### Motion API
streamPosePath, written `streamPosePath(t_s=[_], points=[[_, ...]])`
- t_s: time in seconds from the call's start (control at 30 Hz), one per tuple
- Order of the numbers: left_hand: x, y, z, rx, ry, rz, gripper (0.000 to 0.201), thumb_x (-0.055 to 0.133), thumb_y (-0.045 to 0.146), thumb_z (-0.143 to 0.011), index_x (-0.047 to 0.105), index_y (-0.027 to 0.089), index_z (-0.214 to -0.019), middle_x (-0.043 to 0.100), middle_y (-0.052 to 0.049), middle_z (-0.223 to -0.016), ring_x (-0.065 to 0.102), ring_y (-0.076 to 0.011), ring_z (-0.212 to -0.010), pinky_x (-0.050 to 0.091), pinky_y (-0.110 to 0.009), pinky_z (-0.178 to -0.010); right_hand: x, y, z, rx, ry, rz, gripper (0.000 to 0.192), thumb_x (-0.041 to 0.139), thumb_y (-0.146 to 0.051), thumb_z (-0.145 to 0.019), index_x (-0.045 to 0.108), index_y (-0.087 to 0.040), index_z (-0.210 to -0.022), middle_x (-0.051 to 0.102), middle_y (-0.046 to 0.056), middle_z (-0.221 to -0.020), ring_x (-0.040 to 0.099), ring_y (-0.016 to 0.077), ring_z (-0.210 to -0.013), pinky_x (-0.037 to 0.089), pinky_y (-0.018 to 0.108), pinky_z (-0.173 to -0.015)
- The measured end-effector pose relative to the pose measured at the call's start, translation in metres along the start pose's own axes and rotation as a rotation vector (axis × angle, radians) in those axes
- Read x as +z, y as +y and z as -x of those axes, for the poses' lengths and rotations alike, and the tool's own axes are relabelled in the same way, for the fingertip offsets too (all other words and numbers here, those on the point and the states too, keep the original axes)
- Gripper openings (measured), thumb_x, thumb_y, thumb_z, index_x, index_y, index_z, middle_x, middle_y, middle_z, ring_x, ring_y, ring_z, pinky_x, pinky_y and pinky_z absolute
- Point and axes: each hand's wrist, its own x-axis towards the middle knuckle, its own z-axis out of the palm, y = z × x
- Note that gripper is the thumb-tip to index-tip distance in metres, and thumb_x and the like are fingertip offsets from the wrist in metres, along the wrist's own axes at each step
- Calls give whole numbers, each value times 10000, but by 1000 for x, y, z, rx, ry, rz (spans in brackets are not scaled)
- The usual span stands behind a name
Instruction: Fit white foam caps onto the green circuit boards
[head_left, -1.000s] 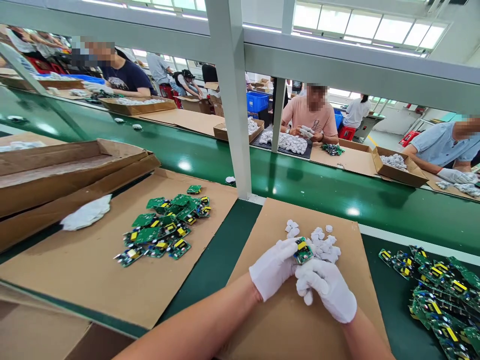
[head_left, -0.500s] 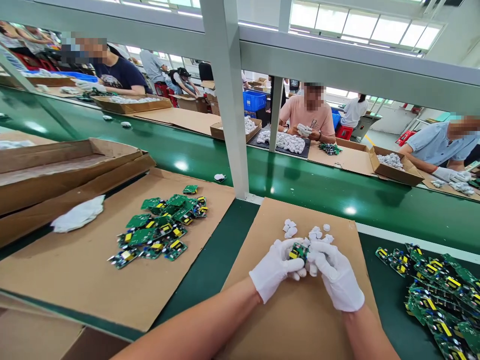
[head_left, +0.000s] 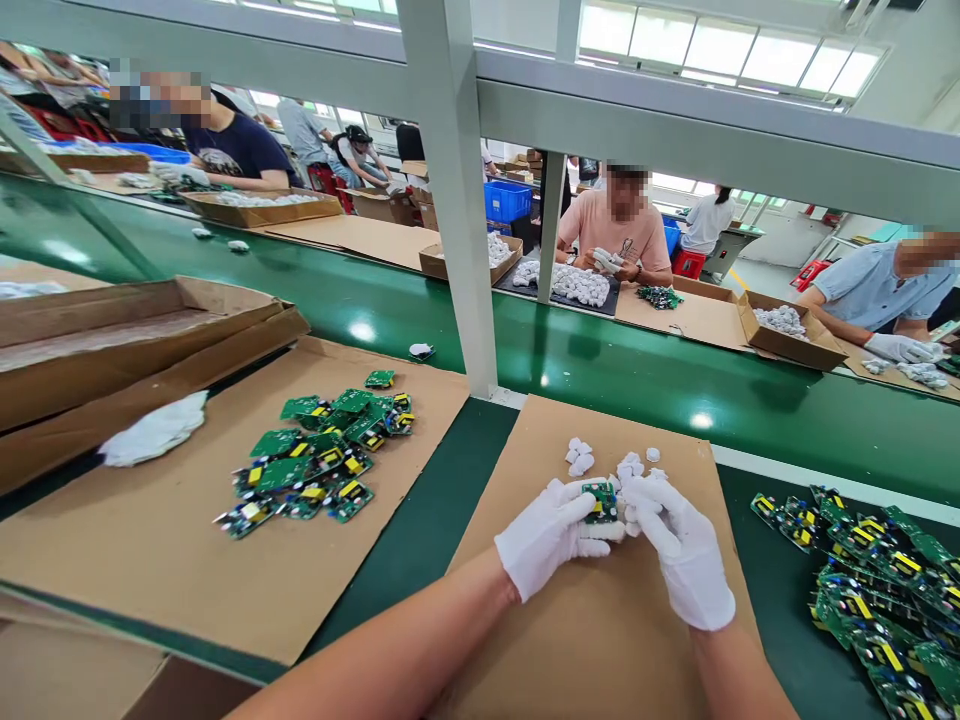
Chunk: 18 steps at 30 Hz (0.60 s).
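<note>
Your left hand (head_left: 551, 535) & right hand (head_left: 679, 550), both in white gloves, pinch one small green circuit board (head_left: 600, 500) between the fingertips, held just above the cardboard sheet (head_left: 600, 640). Vs a sec ago, the right hand has come up from under the board to its side, so the board now sits square between both grips. White plastic pieces (head_left: 626, 465) lie just beyond. More boards (head_left: 877, 580) are piled to the right, another pile (head_left: 322, 455) well to the left. No readable print.
</note>
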Motion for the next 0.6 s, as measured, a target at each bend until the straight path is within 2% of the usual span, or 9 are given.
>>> streamPosePath(t_s=[0.1,0.2,0.37,0.43,0.6], points=[[0,0,0,32,27,-38,329,593,344,-807,555,178,-1088,632,-120,-1067,657,-186,-863,463,-233,-668,-1,-1,1,4,-82,8,262,575,-327,-820,651,-263,-1063,657,54,-1099,607,220,-982,529,372,-833],[0,-1,-1,72,52,-81,319,628,344,-778,572,171,-1040,629,-111,-1072,655,-191,-860,467,-242,-692,2,-1,3,-7,-25,123,248,563,-307,-832,651,-249,-1056,655,61,-1112,583,226,-1049,519,369,-864],[4,1,0,122,134,-202,392,686,382,-708,599,175,-1029,631,-89,-1048,631,-184,-851,482,-285,-749,9,0,6,-65,73,233,195,586,-312,-810,652,-190,-948,704,68,-870,654,184,-721,555,302,-624],[6,0,2,157,167,-250,401,685,369,-705,612,172,-1047,633,-79,-1031,610,-182,-864,486,-301,-766,11,0,6,-119,105,305,179,590,-312,-800,649,-191,-919,707,55,-803,649,175,-660,546,288,-580],[3,-9,2,304,242,-445,407,643,282,-735,621,196,-1132,657,-40,-934,574,-168,-787,468,-324,-801,14,4,8,-169,154,490,153,578,-306,-804,643,-207,-902,716,55,-778,637,160,-581,531,274,-527]])
